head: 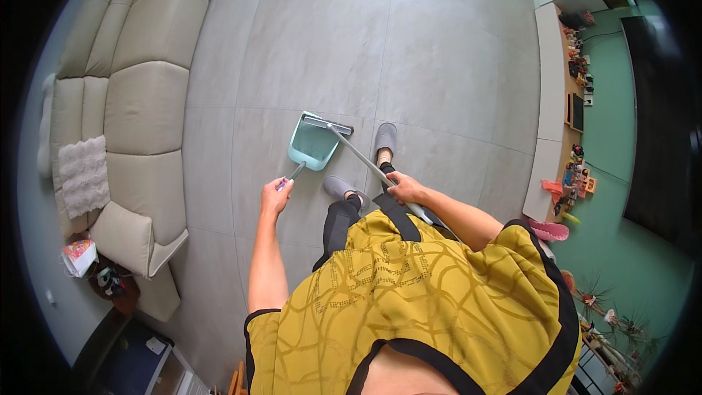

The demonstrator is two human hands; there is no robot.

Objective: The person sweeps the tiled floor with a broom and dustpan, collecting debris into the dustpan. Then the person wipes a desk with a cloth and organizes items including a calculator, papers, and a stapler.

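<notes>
My left hand (276,196) grips the handle of a light turquoise dustpan (313,144) in front of my feet. Some dark bits show inside the pan, too small to identify. The pole of a broom (359,154) passes through my right hand (407,187), and its pale end sticks out behind that hand. The broom's wide head (329,123) lies across the far mouth of the dustpan, its right end reaching past the pan's rim. Grey slippers (386,137) are on my feet, one on each side of the pole's line.
Grey floor tiles (307,38) stretch ahead. A beige sofa (148,104) with a cushion (122,237) runs along the left. On the right, a low white cabinet (551,82) carries several figurines (576,175), below a wall-mounted television (658,131). Decorative branches (611,318) stand behind on the right.
</notes>
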